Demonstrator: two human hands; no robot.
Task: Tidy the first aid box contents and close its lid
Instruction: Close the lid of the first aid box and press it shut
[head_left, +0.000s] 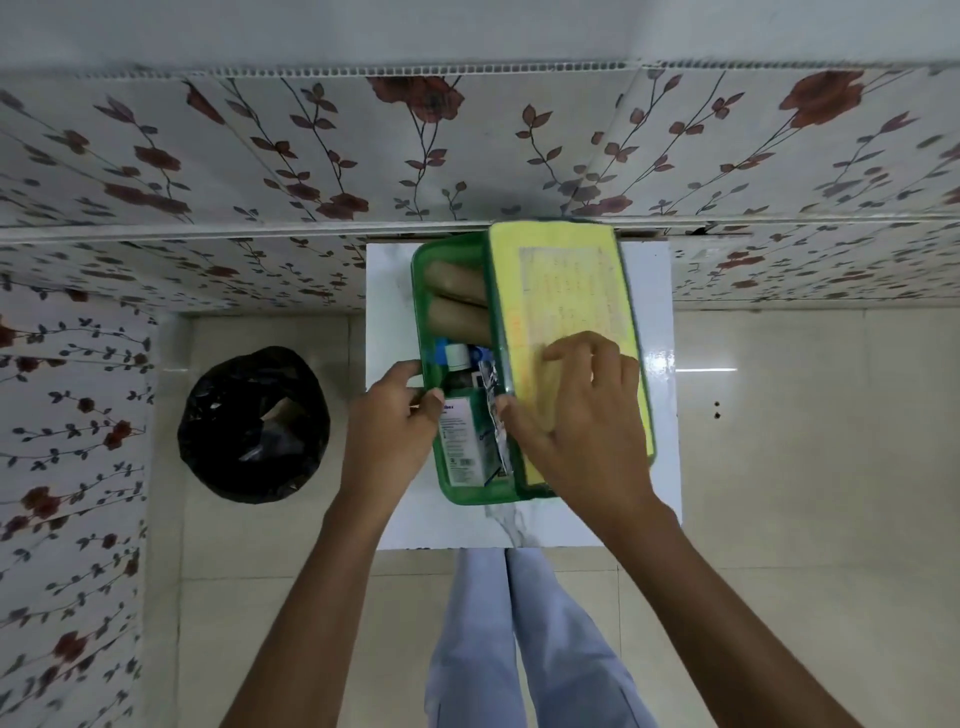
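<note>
Holding the box at centre frame, on the small white table, we have our left hand pinched on its left wall, thumb over the rim. Our right hand lies spread and flat on the yellow-lined lid, which stands half raised along the box's right side, with the thumb down by a foil strip that pokes up near the hinge edge. Inside we see two tan rolls toward the top of the frame, a bottle and a carton below them.

We judge the box to be light, thin plastic that flexes and slides easily on the glossy top, so the left wall is a sound place to steady it. The lid looks stiff enough to push from its middle. That foil strip seems likely to catch; we would tuck it flat first.
</note>
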